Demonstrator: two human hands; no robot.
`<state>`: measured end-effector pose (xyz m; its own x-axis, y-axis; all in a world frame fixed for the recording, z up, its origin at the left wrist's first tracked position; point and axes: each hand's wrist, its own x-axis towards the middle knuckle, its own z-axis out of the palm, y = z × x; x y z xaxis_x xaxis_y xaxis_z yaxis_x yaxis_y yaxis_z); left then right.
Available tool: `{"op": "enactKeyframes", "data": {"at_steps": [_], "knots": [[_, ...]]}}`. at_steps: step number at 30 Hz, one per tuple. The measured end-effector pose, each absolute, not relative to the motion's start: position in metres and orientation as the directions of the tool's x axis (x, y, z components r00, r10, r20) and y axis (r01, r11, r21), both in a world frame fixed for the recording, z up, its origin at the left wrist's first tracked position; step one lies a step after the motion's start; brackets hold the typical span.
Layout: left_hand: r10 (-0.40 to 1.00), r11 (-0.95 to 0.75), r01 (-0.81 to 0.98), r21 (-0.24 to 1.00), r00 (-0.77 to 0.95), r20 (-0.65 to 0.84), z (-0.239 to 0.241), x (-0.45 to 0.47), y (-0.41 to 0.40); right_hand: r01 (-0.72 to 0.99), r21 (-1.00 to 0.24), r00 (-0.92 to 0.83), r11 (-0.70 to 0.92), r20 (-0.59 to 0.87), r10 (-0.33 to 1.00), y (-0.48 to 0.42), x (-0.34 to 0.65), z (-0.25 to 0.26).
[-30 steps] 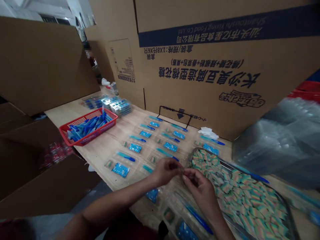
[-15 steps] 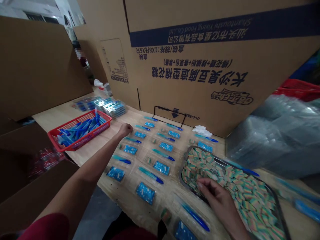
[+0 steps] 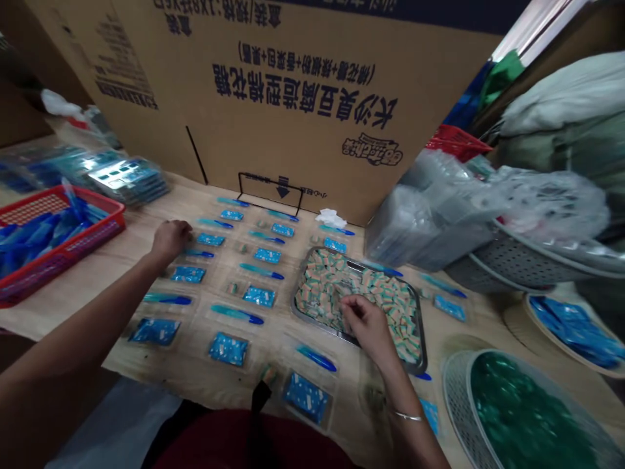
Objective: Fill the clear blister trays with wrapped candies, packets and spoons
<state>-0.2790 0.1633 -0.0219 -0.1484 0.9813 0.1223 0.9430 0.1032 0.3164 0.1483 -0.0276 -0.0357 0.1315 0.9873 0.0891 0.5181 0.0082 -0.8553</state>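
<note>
My left hand (image 3: 170, 240) is closed at the far left of the laid-out clear trays, beside a blue dotted packet (image 3: 211, 240) and a blue pen (image 3: 200, 253). Whatever its fingers hold is hidden. My right hand (image 3: 365, 320) is over the metal tray (image 3: 424, 355), fingertips pinched together among small striped candies (image 3: 325, 277); I cannot make out what is between them. Rows of clear trays each carry a pen (image 3: 237, 314) and a blue packet (image 3: 228, 348). Some also hold a striped candy (image 3: 232, 288).
A red basket of blue pens (image 3: 110, 223) stands left, with stacked filled packs (image 3: 129, 179) behind. A large carton (image 3: 293, 137) walls off the back. Clear plastic trays (image 3: 405, 225) are stacked at right, near a basket of green packets (image 3: 527, 410) and a bowl of blue packets (image 3: 576, 329).
The view has turned right and down, bringing the right-hand baskets into sight. My left hand stays near the far left packets, and my right hand remains at the candy tray.
</note>
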Motion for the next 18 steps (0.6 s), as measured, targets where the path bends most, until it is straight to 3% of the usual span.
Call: {"op": "enactKeyframes", "data": {"at_steps": [6, 9, 12, 15, 18], "knots": [[0.962, 0.224, 0.948, 0.228, -0.253, 0.107, -0.02, -0.279, 0.172, 0.803, -0.592, -0.002, 0.066, 0.107, 0.994, -0.022, 0.136, -0.033], [0.963, 0.23, 0.952, 0.204, -0.252, 0.091, -0.013, -0.276, 0.171, 0.849, -0.521, -0.041, 0.085, 0.096, 0.995, -0.018, 0.128, -0.033], [0.97, 0.165, 0.971, 0.173, -0.191, 0.147, -0.004, -0.269, 0.161, 0.808, -0.572, -0.073, 0.143, 0.143, 0.987, -0.016, 0.129, -0.035], [0.966, 0.071, 0.986, 0.15, -0.106, 0.238, 0.001, -0.248, 0.146, 0.693, -0.711, -0.015, 0.119, 0.151, 0.988, -0.015, 0.137, -0.039], [0.94, -0.184, 0.966, 0.183, 0.119, 0.32, -0.001, -0.202, 0.124, 0.54, -0.841, 0.112, 0.02, 0.095, 0.989, -0.017, 0.151, -0.042]]}}
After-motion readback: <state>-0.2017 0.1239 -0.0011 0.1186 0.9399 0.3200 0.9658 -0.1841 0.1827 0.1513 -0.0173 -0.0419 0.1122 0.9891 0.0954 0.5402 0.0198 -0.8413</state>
